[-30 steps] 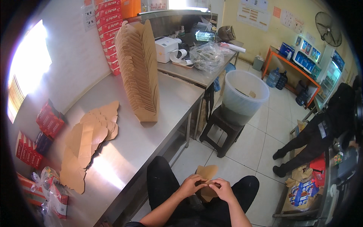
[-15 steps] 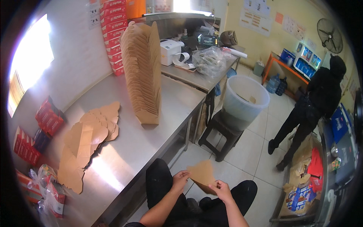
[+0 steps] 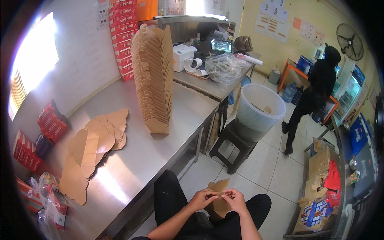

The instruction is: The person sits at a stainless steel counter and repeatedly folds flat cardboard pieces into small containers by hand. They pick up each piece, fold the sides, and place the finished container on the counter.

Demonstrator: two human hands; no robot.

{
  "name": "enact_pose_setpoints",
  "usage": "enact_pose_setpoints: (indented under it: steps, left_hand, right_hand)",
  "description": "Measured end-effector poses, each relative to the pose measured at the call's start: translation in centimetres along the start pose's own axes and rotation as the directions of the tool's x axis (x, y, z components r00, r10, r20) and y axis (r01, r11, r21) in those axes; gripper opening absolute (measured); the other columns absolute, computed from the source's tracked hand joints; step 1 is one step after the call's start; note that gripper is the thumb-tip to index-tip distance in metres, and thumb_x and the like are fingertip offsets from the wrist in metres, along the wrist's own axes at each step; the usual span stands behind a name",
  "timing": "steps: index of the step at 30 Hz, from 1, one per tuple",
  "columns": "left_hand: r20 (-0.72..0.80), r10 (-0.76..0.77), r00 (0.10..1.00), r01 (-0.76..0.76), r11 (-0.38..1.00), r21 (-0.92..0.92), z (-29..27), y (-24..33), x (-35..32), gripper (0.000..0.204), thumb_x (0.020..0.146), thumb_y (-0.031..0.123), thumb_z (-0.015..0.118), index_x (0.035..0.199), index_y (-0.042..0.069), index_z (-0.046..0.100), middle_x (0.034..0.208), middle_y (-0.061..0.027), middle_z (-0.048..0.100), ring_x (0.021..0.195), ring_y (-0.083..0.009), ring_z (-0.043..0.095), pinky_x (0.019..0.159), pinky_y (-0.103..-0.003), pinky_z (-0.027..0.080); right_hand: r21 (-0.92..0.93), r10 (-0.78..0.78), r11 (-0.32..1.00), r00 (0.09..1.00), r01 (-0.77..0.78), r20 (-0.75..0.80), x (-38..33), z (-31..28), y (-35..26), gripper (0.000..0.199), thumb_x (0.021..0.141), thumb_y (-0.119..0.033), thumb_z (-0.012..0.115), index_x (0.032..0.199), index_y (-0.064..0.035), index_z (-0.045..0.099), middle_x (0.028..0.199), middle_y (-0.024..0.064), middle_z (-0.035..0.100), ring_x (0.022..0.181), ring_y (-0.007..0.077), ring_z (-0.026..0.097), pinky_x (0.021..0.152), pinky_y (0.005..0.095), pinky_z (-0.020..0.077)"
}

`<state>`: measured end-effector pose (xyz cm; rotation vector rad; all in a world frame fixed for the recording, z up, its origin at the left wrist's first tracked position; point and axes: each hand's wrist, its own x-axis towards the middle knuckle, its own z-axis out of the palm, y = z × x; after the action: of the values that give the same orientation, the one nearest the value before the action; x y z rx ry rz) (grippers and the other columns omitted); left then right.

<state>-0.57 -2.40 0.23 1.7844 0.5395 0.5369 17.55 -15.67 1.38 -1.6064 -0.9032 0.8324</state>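
At six o'clock, over the person's lap, the left hand (image 3: 203,199) and right hand (image 3: 235,199) meet on a brown cardboard piece (image 3: 219,200). The fingers of both hands are pinched on its upper edge, thumbs nearly touching; the rest of the piece hangs below and rises a little above them.

At nine o'clock from the hands, a steel tabletop (image 3: 160,148) carries a fanned pile of flat cardboard blanks (image 3: 93,144). At eight o'clock, near the tabletop's front edge, lie plastic bags (image 3: 46,196) with red packets, and red boxes (image 3: 38,136) sit along the wall.

At eleven o'clock, farther back, a tall stack of folded cardboard boxes (image 3: 154,80) stands upright. At one o'clock, a white bucket (image 3: 258,110) rests on a dark stool (image 3: 232,146). Beyond it, at two o'clock, a person in black (image 3: 314,94) stands on the tiled floor.
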Motion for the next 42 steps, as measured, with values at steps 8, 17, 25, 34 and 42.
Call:
enact_pose_setpoints:
  steps: [8, 17, 25, 34, 42]
  left_hand:
    - [-0.297, -0.18, 0.938, 0.17, 0.984, -0.059, 1.3, -1.5, 0.3, 0.022, 0.096, 0.024, 0.078, 0.107, 0.004, 0.077, 0.086, -0.0053, 0.073, 0.069, -0.0125, 0.061, 0.065, -0.03, 0.051]
    - [-0.262, -0.605, 0.752, 0.247, 0.627, -0.739, -3.6, -2.3, 1.6, 0.02, 0.103, 0.02, 0.069, 0.115, 0.005, 0.065, 0.106, -0.0035, 0.072, 0.094, -0.0141, 0.067, 0.081, -0.033, 0.055]
    - [-0.225, -0.429, 0.875, 0.182, 0.722, -0.668, -2.7, 0.7, 1.7, 0.017, 0.105, 0.016, 0.066, 0.114, 0.002, 0.061, 0.107, -0.0082, 0.072, 0.095, -0.0155, 0.07, 0.09, -0.035, 0.057]
    - [-0.292, -0.301, 0.908, 0.197, 0.921, -0.337, -0.3, -0.8, -0.4, 0.029, 0.099, 0.014, 0.074, 0.119, 0.001, 0.058, 0.11, -0.0089, 0.071, 0.101, -0.0168, 0.069, 0.089, -0.031, 0.056]
    - [-0.002, -0.371, 0.928, 0.318, 0.796, -0.516, -4.9, 4.0, 0.9, 0.061, 0.109, 0.046, 0.056, 0.147, 0.0, 0.049, 0.127, -0.0148, 0.068, 0.12, -0.0242, 0.065, 0.101, -0.038, 0.05]
  right_hand:
    - [-0.544, -0.396, 0.821, 0.858, 0.172, -0.327, 1.3, 1.8, -3.3, 0.046, 0.082, -0.019, 0.091, 0.115, -0.0019, 0.064, 0.085, 0.0067, 0.073, 0.08, 0.0128, 0.068, 0.077, 0.0297, 0.0548]
    - [0.009, 0.14, 0.99, 0.98, -0.14, -0.139, -0.1, -0.7, -1.2, 0.024, 0.099, -0.022, 0.074, 0.106, 0.0004, 0.073, 0.086, 0.0, 0.072, 0.083, 0.007, 0.062, 0.076, 0.0271, 0.0502]
    - [-0.574, -0.262, 0.819, 0.881, -0.013, -0.394, 1.1, -0.2, -3.6, 0.03, 0.1, -0.021, 0.071, 0.122, 0.0006, 0.074, 0.13, 0.0147, 0.062, 0.109, 0.0197, 0.065, 0.081, 0.035, 0.0595]
    - [-0.125, -0.187, 0.981, 0.873, 0.146, -0.45, 1.5, 1.8, -4.2, 0.025, 0.096, -0.006, 0.074, 0.12, -0.0026, 0.077, 0.103, 0.0111, 0.074, 0.093, 0.0185, 0.072, 0.077, 0.0311, 0.0604]
    - [-0.597, -0.714, 0.602, 0.692, 0.53, -0.106, -0.4, 2.9, -7.8, 0.023, 0.077, -0.004, 0.086, 0.097, -0.0103, 0.078, 0.086, 0.0017, 0.074, 0.083, 0.022, 0.071, 0.076, 0.0341, 0.0538]
